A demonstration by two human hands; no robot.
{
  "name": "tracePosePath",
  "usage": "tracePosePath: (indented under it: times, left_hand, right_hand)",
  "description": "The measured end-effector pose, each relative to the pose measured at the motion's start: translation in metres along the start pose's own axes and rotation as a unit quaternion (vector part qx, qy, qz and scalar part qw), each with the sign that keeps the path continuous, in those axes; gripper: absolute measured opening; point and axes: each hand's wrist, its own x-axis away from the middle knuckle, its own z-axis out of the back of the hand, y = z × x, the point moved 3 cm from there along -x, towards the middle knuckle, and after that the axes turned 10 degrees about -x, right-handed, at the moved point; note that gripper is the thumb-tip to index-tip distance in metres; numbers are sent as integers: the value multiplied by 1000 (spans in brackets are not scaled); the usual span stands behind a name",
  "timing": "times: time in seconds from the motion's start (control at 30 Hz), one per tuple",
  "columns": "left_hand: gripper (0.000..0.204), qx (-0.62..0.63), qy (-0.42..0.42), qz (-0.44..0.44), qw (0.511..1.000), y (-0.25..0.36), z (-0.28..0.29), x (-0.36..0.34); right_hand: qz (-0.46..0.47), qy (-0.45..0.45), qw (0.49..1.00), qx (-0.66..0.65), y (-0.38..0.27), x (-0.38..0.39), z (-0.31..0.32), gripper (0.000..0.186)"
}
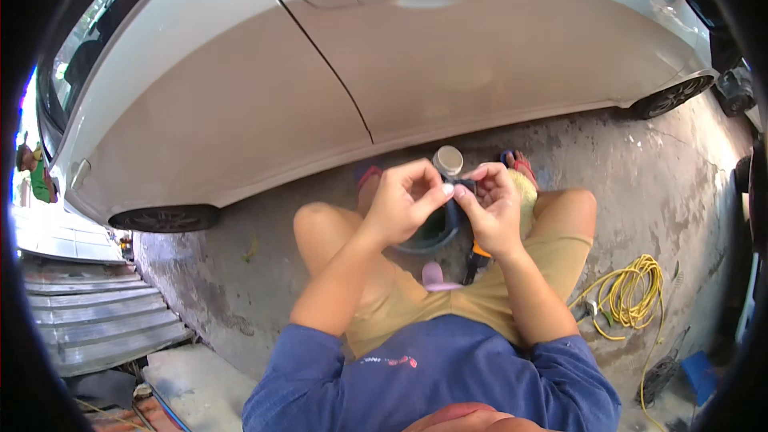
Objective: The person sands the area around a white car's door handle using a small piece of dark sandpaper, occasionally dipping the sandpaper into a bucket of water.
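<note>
Facing the silver car [496, 56], you have the dark round tub [436, 248] between your legs, and your two hands come close together above it. Your left grip [400, 202] is over the tub's left side, with thumb and forefinger bent toward each other. Your right grip [496, 212] is over the tub's right side, its fingers curled and its thumb pointing toward the left thumb. A tiny pale spot [448, 189] shows at the left thumb tip, above the tub; it is too small to tell whether it is a held piece or only the nail, so you cannot tell whether either grip is closed on anything.

A round white cup [450, 160] shows on the far side of the tub, just beyond your fingertips. To the tub's right, beside your right leg, is a soft yellow-green thing [526, 200], perhaps a cloth or sponge. Also right of the tub is an orange and black tool [479, 252], partly hidden by your right wrist. A pale pink thing [433, 274] is on the tub's near side, close to your shorts [552, 256]. Well to the tub's right, a loose coil of yellow cord [632, 296] lies on the concrete floor [248, 288]. Well to its left are corrugated sheets [104, 320].
</note>
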Motion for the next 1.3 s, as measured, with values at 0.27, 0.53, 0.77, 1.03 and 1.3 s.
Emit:
tracePosePath:
  times: [0.27,0.53,0.77,1.03,1.3]
  left_hand:
    - [22,-110,-21,80,991,-15,15,-12]
    - [20,105,-28,161,981,-41,38,-25]
    - [22,90,21,213,973,-29,48,-29]
    - [19,-16,45,296,954,-73,51,6]
    - [18,-189,29,158,969,-82,57,-12]
  right_hand:
    - [27,-54,994,90,27,-10,12,23]
    - [143,-247,893,349,-4,-30,-9,68]
    - [210,-253,889,318,2,-66,-20,46]
    - [53,-261,924,273,71,-54,11,26]
    - [-101,-257,932,233,103,-78,30,20]
